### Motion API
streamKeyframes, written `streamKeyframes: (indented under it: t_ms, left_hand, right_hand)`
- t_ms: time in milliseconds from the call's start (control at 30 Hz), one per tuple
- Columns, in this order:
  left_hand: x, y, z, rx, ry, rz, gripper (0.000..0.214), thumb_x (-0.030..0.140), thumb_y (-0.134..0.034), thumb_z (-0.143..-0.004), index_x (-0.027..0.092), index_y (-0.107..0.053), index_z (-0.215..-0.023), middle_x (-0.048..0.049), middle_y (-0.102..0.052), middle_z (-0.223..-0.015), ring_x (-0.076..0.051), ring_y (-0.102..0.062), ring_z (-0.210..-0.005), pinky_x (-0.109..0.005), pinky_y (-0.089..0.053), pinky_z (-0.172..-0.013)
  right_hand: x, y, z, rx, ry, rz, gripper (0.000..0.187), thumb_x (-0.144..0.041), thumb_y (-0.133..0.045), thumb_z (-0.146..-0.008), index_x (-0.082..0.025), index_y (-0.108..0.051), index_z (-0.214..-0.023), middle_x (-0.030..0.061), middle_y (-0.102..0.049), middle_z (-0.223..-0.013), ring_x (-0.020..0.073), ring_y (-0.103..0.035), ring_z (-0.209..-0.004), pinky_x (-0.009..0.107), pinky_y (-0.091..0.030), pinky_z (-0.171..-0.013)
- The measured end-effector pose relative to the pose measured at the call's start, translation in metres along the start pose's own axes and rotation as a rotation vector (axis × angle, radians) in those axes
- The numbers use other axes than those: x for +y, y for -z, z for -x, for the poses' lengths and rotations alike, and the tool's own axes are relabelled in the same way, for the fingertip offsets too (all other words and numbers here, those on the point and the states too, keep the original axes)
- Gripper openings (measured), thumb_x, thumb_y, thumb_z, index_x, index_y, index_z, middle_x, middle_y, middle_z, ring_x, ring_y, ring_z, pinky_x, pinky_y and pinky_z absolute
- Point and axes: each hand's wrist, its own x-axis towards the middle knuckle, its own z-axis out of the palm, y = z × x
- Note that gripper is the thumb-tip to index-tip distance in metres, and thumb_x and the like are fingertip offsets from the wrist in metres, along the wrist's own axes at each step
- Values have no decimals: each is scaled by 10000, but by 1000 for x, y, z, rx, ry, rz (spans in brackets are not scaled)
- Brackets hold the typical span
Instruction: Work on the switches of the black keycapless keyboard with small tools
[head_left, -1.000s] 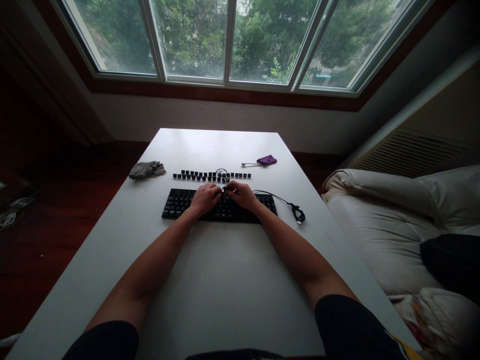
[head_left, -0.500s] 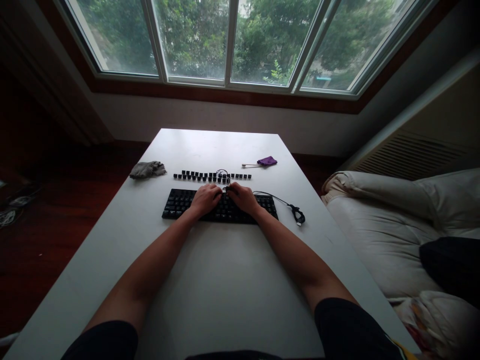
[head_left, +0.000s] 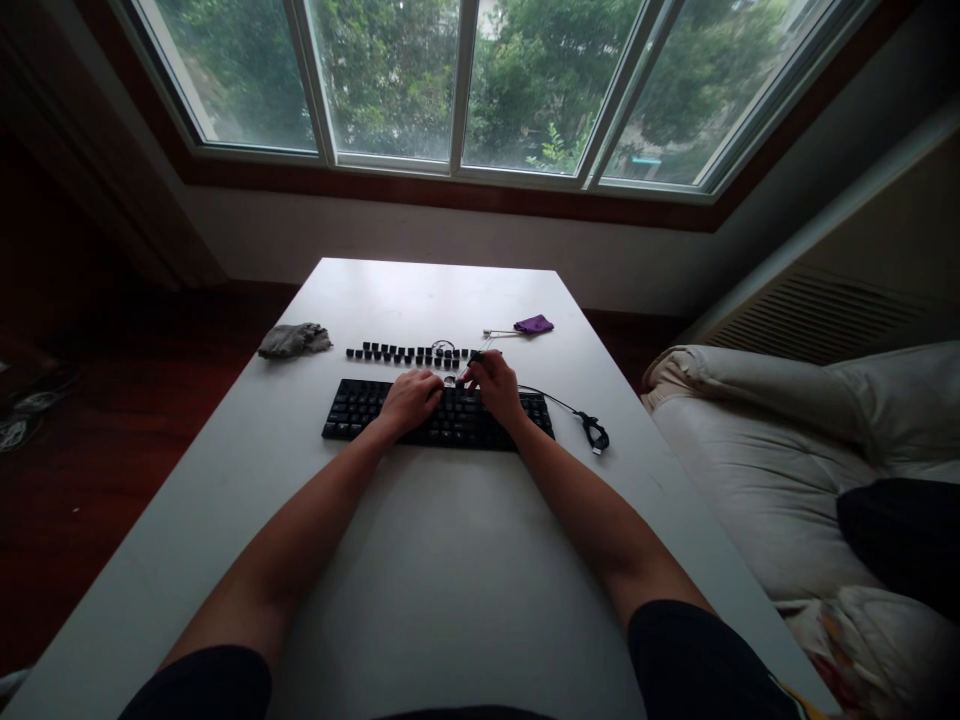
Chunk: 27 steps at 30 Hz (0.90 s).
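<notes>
A black keyboard [head_left: 358, 408] lies across the middle of the white table [head_left: 450, 560]. My left hand [head_left: 409, 398] rests curled on the keyboard's upper middle, fingers pressed onto the keys. My right hand [head_left: 495, 385] is raised a little at the keyboard's far edge, its fingers pinched on a small black keycap [head_left: 475, 357]. Just behind the keyboard a row of loose black keycaps [head_left: 397, 352] is laid out, with a thin wire tool [head_left: 442, 346] among them.
A grey cloth [head_left: 294, 339] lies at the table's left. A purple cloth [head_left: 534, 324] with a small brush sits at the back right. The keyboard's cable [head_left: 592, 430] coils to the right. A bed with white bedding [head_left: 795, 440] stands right of the table; windows are behind.
My right hand has lifted from the keyboard's top edge toward the keycap row, now pinching a black keycap. My left hand has stayed in place on the keys.
</notes>
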Motion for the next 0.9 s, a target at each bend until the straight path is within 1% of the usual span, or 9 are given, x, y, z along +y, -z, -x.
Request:
streamKeyframes:
  t_ms: [67, 167, 333, 433, 533, 633, 800, 900]
  left_hand:
    - [0, 0, 0, 1, -1, -7, 169, 278, -519, -939, 232, -676, -980, -69, -657, -995, -242, -581, -949, -400, -446, -881]
    - [0, 1, 1, 5, 12, 12, 156, 277, -541, -923, 238, -676, -992, -65, -661, -999, -242, -589, -952, -403, -453, -886]
    - [1, 5, 2, 25, 2, 127, 208, 297, -613, -879, 255, -665, -1076, -57, -664, -1089, -244, -601, -1017, -396, -472, -914]
    - [1, 7, 1, 22, -13, 205, 246, 305, -629, -875, 263, -661, -1115, -49, -663, -1120, -237, -607, -1045, -386, -482, -926]
    - [1, 7, -2, 28, 0, 257, 218, 301, -626, -880, 260, -674, -1089, -45, -665, -1103, -230, -613, -1041, -382, -490, -930]
    - [1, 6, -3, 31, 8, 301, 181, 285, -628, -876, 250, -684, -1044, -41, -666, -1060, -217, -623, -1003, -366, -503, -893]
    - [1, 5, -3, 45, 25, 313, 162, 269, -622, -873, 233, -677, -1021, -40, -661, -1034, -203, -621, -958, -340, -505, -844]
    - [1, 4, -3, 29, 35, 299, 171, 257, -606, -877, 228, -670, -1033, -43, -656, -1030, -202, -619, -937, -336, -504, -820]
  right_hand:
    - [0, -2, -1, 2, -12, -51, 296, -528, -556, -913, -243, -520, -987, 11, -700, -783, 170, -666, -654, 298, -548, -635]
    - [0, -6, -1, -13, -30, -93, 324, -538, -600, -881, -240, -510, -973, 19, -707, -794, 190, -696, -711, 317, -572, -663]
    - [0, -8, 0, -13, -43, -133, 331, -534, -620, -864, -242, -518, -982, 21, -707, -811, 209, -715, -770, 334, -585, -681]
    - [1, -8, -1, -22, -36, -137, 321, -517, -634, -857, -242, -530, -987, 23, -711, -820, 213, -715, -789, 336, -582, -687]
    - [2, -8, -1, -42, -34, -140, 314, -501, -643, -853, -241, -543, -998, 21, -715, -822, 211, -713, -794, 334, -575, -691]
    - [3, -8, -1, -54, -22, -161, 303, -483, -650, -852, -237, -555, -1001, 21, -716, -823, 204, -707, -779, 328, -565, -685]
    - [3, -10, 0, -50, -29, -109, 290, -487, -643, -850, -236, -561, -972, 17, -697, -810, 196, -683, -756, 324, -561, -679]
    - [3, -11, 0, -38, -53, -52, 288, -500, -639, -846, -245, -560, -953, 10, -674, -805, 194, -670, -744, 321, -567, -660]
